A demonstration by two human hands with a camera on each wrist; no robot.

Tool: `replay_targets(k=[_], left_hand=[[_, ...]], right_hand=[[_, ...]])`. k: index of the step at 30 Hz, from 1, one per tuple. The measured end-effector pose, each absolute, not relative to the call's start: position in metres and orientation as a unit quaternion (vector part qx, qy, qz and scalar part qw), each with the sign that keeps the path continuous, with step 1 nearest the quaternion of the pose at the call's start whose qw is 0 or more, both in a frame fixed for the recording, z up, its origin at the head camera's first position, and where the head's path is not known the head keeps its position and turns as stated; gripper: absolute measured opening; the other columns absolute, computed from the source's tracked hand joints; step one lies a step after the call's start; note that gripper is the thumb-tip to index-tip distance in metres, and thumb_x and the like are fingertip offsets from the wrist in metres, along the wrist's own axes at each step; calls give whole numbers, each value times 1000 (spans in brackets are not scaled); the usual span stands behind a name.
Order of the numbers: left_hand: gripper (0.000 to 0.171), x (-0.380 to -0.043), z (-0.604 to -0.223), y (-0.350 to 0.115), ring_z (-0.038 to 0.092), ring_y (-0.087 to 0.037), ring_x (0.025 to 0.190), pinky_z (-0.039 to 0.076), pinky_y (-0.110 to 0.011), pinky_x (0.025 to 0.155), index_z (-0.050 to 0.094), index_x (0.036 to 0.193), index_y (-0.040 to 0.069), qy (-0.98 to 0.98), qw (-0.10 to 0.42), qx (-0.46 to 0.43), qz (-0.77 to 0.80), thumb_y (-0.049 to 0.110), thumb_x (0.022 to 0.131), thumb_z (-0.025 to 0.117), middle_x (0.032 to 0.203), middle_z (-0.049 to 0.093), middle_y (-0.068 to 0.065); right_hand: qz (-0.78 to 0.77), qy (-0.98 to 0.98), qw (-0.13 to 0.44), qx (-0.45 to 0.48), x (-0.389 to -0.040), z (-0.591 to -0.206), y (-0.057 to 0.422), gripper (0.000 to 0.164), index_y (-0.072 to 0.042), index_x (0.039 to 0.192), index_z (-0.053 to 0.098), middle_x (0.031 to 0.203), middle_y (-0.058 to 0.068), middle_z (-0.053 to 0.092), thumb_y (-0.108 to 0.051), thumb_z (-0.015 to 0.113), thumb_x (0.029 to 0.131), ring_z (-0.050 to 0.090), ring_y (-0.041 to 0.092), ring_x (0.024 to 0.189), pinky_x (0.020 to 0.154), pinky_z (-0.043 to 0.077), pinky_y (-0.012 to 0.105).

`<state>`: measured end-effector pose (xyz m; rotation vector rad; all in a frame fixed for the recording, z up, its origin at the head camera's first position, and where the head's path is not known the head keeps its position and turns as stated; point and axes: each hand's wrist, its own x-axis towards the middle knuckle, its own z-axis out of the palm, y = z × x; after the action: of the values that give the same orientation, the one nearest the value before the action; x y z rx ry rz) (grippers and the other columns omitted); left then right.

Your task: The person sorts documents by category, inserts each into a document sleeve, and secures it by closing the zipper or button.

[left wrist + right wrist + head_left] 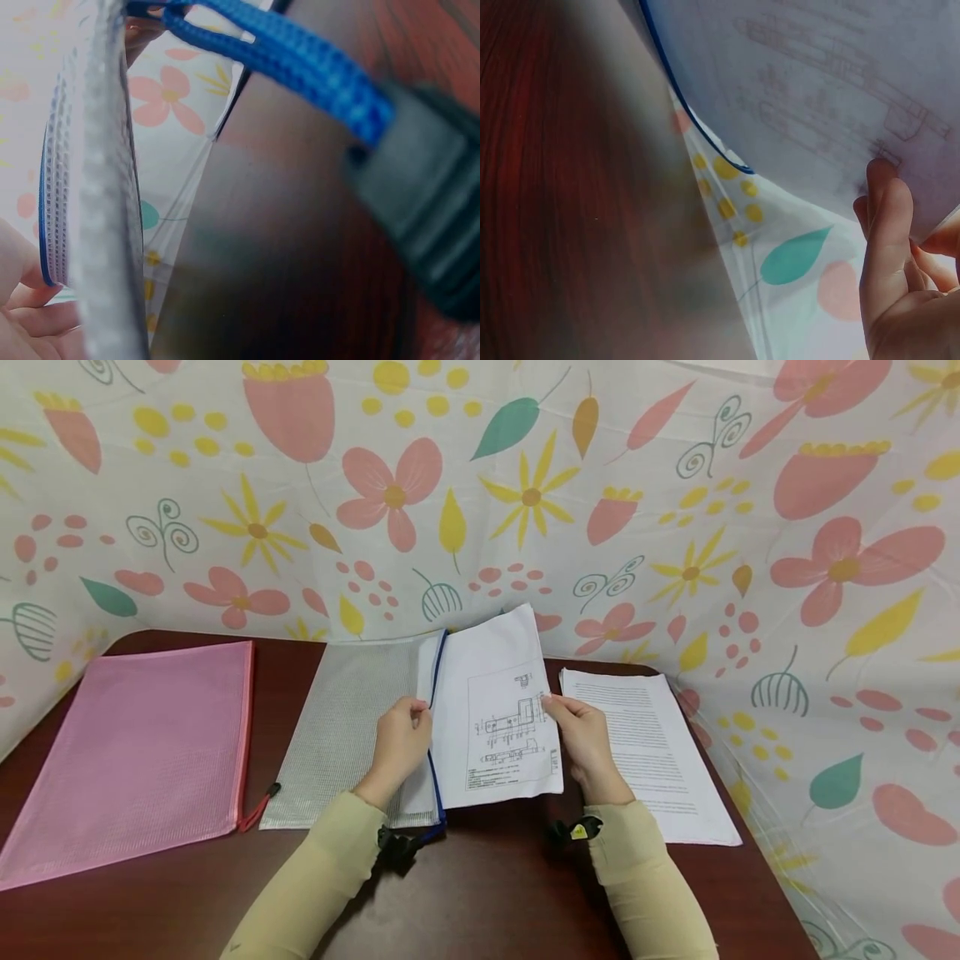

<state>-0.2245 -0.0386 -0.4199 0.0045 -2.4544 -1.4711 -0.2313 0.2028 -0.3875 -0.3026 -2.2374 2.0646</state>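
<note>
A pale mesh zipper pouch with a blue zipper edge lies in the middle of the table. My left hand pinches the pouch near its blue edge; in the left wrist view, fingers show beside the mesh. Sheets of paper with a technical drawing stick out of the pouch's opening on the right, their left part inside it. My right hand pinches the right edge of these sheets between thumb and fingers, and the right wrist view shows the fingers behind the paper.
On the left lies a pink mesh pouch with a red zipper pull. A stack of printed paper lies on the right. The pale pouch's blue cord ends in a dark tab. Flowered cloth hangs behind the brown table.
</note>
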Motion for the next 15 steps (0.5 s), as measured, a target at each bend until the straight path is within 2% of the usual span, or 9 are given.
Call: replay_targets(k=[15], left_hand=[[20, -223, -419, -37, 64, -32, 103, 54, -41, 85, 63, 102, -3, -842, 129, 5, -523, 10, 92, 52, 105, 68, -20]], right_hand=[[674, -731, 41, -100, -232, -386, 198, 38, 6, 116, 63, 71, -11, 67, -22, 63, 90, 63, 4, 61, 55, 51, 19]])
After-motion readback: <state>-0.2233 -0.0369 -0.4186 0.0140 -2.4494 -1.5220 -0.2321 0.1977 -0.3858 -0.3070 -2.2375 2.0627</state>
